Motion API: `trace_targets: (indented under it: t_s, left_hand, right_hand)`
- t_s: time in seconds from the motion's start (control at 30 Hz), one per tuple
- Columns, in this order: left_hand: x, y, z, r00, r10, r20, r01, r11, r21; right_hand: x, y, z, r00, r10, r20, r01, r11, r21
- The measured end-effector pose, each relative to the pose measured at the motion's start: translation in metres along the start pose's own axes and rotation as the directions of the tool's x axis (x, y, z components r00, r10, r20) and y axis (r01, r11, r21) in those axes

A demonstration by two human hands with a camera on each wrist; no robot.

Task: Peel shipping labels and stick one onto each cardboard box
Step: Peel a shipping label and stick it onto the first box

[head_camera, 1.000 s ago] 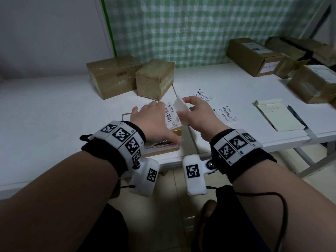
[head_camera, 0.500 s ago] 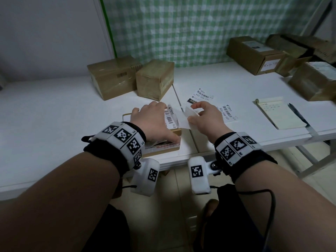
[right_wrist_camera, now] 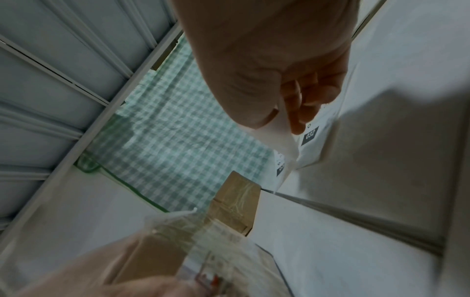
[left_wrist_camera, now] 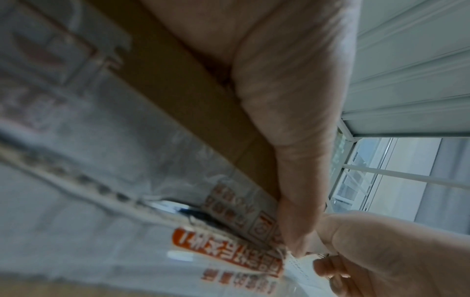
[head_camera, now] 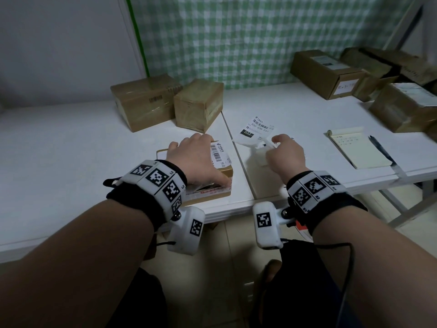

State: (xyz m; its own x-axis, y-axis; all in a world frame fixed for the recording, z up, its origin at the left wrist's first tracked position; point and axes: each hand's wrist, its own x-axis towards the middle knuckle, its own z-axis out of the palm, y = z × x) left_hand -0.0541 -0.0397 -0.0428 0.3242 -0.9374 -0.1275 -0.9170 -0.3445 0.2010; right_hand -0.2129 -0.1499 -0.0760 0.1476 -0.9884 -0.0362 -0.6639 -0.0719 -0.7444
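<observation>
White table (head_camera: 71, 143) under green check curtain (head_camera: 236, 39), my left hand (head_camera: 196, 159) flat on box (head_camera: 212, 194) at front edge, right hand (head_camera: 283, 155) pinching backing (head_camera: 257, 155).

Head cam looks forward-down over both forearms at the white table (head_camera: 71, 143) toward 12 o'clock, mid-range — each wrist cam sits very close under its palm, tilted, and both share the near taped box (head_camera: 212, 185) (right_wrist_camera: 152, 253) with it.

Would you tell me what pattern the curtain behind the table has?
The curtain is green-and-white checked, clearest in the head view.
</observation>
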Motion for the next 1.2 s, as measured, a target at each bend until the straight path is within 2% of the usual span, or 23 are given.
trace_targets:
  t_s: [0.2, 0.43, 0.6, 0.73, 1.03, 1.1, 1.2]
  left_hand:
    - [-0.001, -0.001, 0.000, 1.000, 0.000, -0.003, 0.000, 1.000, -0.004]
    - [-0.002, 0.001, -0.001, 1.000, -0.002, 0.004, 0.002, 1.000, 0.000]
    - [-0.002, 0.002, -0.002, 1.000, -0.003, 0.003, 0.003, 1.000, 0.010]
    - [-0.002, 0.001, -0.001, 1.000, 0.004, -0.002, -0.004, 1.000, 0.014]
    - [-0.010, -0.015, -0.026, 0.998, 0.025, 0.052, -0.026, 1.000, 0.015]
    - [-0.012, -0.031, -0.035, 0.997, 0.015, 0.079, -0.017, 1.000, 0.022]
    - [-0.021, -0.052, -0.040, 0.987, -0.028, 0.158, 0.023, 0.999, 0.035]
  right_hand:
    - [0.000, -0.003, 0.002, 0.995, -0.087, -0.046, 0.089, 0.995, 0.041]
    - [0.002, -0.004, 0.005, 0.996, -0.032, 0.083, 0.017, 0.986, 0.165]
    - [-0.004, -0.015, 0.004, 0.993, -0.092, 0.072, 0.076, 0.977, 0.198]
    - [-0.010, -0.022, 0.001, 0.975, -0.131, 0.178, 0.106, 0.984, 0.142]
    - [-0.028, -0.056, -0.005, 0.938, -0.299, 0.176, 0.296, 0.954, 0.043]
    - [-0.031, -0.071, -0.002, 0.912, -0.373, 0.171, 0.382, 0.924, -0.020]
    - [-0.040, -0.093, 0.008, 0.856, -0.457, 0.241, 0.494, 0.861, -0.120]
